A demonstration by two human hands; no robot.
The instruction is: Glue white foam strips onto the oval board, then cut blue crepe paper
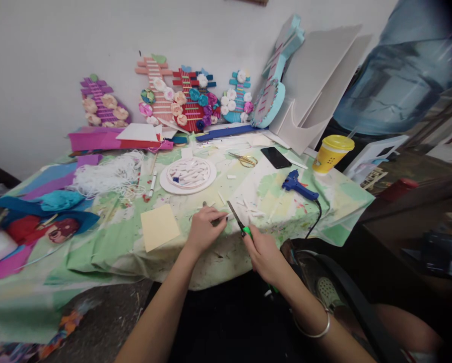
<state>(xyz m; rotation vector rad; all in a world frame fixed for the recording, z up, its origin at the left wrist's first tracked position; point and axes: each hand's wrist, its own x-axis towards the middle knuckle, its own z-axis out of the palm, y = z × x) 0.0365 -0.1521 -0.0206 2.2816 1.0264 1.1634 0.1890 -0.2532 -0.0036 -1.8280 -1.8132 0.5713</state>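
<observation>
The person's right hand (262, 248) has its fingers wrapped round a green-handled craft knife (241, 223), whose blade slants away just right of the left hand (206, 226). The left fingers are curled; whether they pinch anything cannot be told. White strips (256, 214) lie just beyond the right fingers, a blue hot-glue gun (299, 187) farther right.
</observation>
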